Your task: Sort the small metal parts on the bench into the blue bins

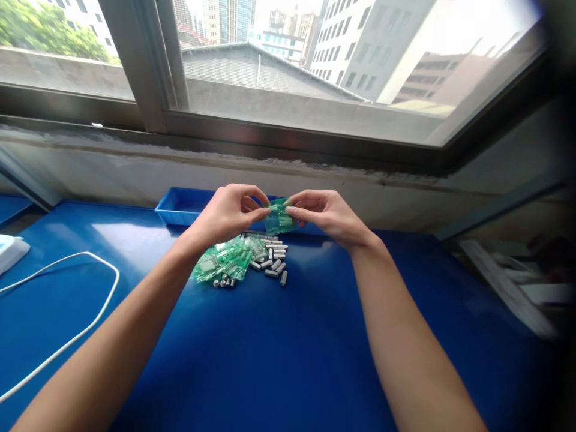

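Observation:
Between my two hands hangs a small green see-through plastic bag [279, 219], raised above the far part of the table. My left hand [234, 210] pinches its upper left edge between thumb and fingers. The upper right edge is pinched by my right hand [326, 213]. Something pale shows inside the bag, but I cannot make out what. Below lies a pile of similar green bags [225, 259]. Short silvery metal cylinders [275, 255] lie loose to the right of the pile, and a few more stand at its front edge.
A blue plastic tray [173, 210] stands behind my hands against the wall, partly hidden by them. A white cable [114, 288] loops over the blue tabletop [270, 348] at left, near a white device [11, 252]. A window frame [288, 137] runs above the wall.

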`<state>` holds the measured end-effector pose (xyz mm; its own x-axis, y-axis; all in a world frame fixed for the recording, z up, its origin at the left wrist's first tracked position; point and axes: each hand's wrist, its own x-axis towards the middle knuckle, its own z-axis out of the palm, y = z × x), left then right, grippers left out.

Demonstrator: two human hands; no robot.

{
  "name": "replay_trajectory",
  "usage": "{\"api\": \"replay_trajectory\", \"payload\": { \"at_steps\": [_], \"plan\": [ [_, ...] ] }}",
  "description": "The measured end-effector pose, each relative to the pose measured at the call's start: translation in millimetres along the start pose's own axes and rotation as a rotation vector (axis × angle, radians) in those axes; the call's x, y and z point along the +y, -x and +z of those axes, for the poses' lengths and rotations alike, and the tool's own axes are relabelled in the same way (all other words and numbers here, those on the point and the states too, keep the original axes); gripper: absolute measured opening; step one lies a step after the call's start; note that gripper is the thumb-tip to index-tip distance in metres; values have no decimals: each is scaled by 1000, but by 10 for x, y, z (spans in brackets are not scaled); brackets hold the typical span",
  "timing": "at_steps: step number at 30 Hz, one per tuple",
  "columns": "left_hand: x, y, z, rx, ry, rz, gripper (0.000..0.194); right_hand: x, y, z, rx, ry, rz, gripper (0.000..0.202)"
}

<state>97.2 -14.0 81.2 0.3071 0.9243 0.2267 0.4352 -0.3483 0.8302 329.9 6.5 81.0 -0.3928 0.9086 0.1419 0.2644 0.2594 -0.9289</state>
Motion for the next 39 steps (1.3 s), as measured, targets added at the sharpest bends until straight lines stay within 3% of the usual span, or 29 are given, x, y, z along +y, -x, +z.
{"api": "replay_trajectory", "payload": {
  "at_steps": [3, 7, 11, 14, 19, 21, 27, 35, 39],
  "plan": [
    [-3, 9, -16, -29, -112, -3, 38, 16, -3, -5, 4, 18, 11, 49],
    [-38, 25, -84, -169, -346, -46, 30, 46, -10, -40, 46, 51, 20, 47],
    [-109, 46, -161, -257, -594, -100, 25, 167, -56, -116, 220, 68, 69, 45],
    [-128, 75, -183, -283, -671, -133, 34, 301, -87, -187, 378, 106, 115, 43],
    [-85, 100, -144, -337, -719, -167, 46, 440, -78, -240, 561, 613, 195, 31],
    [-71, 95, -122, -352, -749, -172, 47, 438, -71, -222, 547, 695, 194, 30],
    [-50, 79, -117, -342, -757, -145, 49, 334, -74, -145, 394, 613, 138, 23],
    [-12, 85, -193, -320, -525, -93, 49, 293, -66, -140, 343, 549, 109, 23],
    [-10, 66, -159, -189, -438, -24, 38, 295, -64, -123, 331, 528, 105, 23]
  ]
}}
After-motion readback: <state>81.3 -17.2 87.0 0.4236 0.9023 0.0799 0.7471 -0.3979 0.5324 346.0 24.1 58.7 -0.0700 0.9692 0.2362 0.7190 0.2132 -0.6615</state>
